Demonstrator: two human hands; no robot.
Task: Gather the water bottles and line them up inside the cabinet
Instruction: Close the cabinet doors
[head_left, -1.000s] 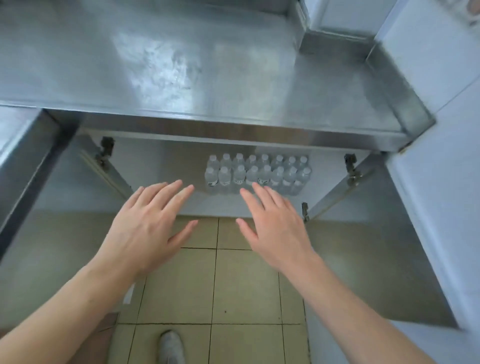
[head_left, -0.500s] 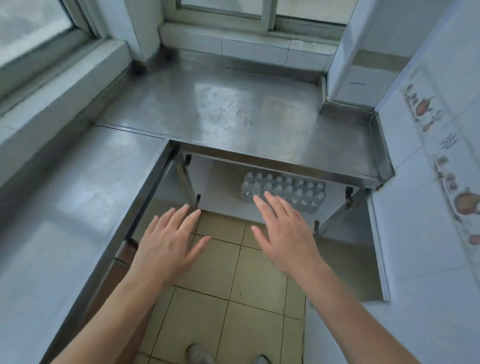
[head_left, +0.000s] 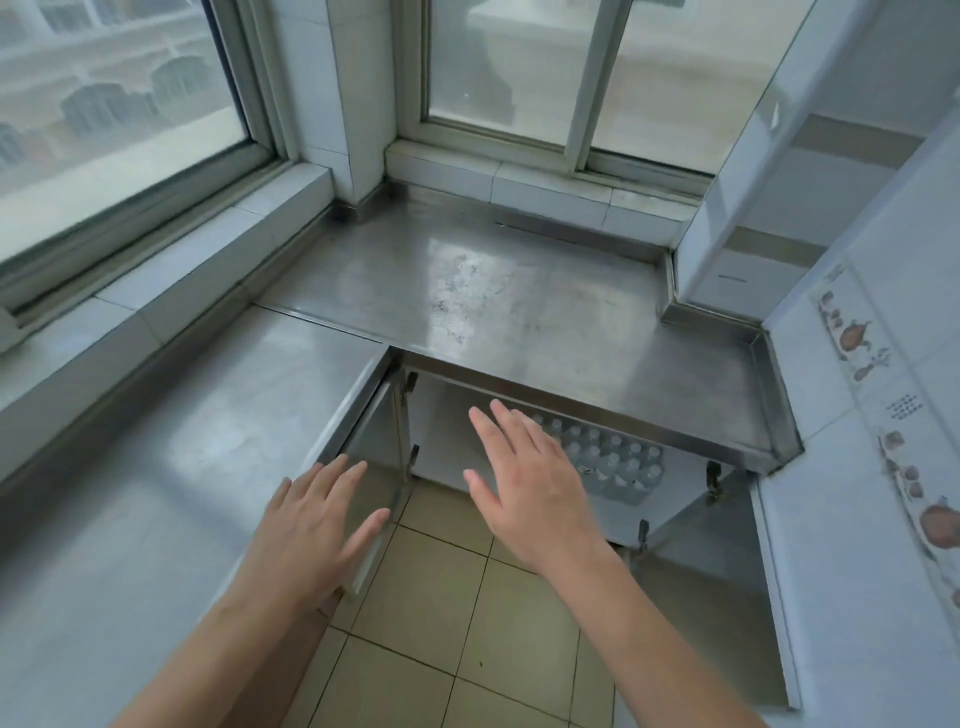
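Several small clear water bottles (head_left: 615, 460) with white caps stand packed in rows on the floor of the open cabinet (head_left: 447, 441) under the steel counter. My right hand (head_left: 530, 478) hovers flat in front of the cabinet opening, fingers spread, empty, and covers the left part of the bottle group. My left hand (head_left: 317, 525) is lower and to the left, also flat and empty, over the edge of the left cabinet door (head_left: 371, 452).
A steel L-shaped counter (head_left: 519, 301) runs along two windows. Both cabinet doors stand open; the right door (head_left: 696, 540) swings out beside a tiled wall (head_left: 872, 467). Beige floor tiles (head_left: 467, 597) lie below my arms.
The view has risen and pulled back from the cabinet, so the counter and windows now show. Both hands stay flat and empty, held in front of the opening.
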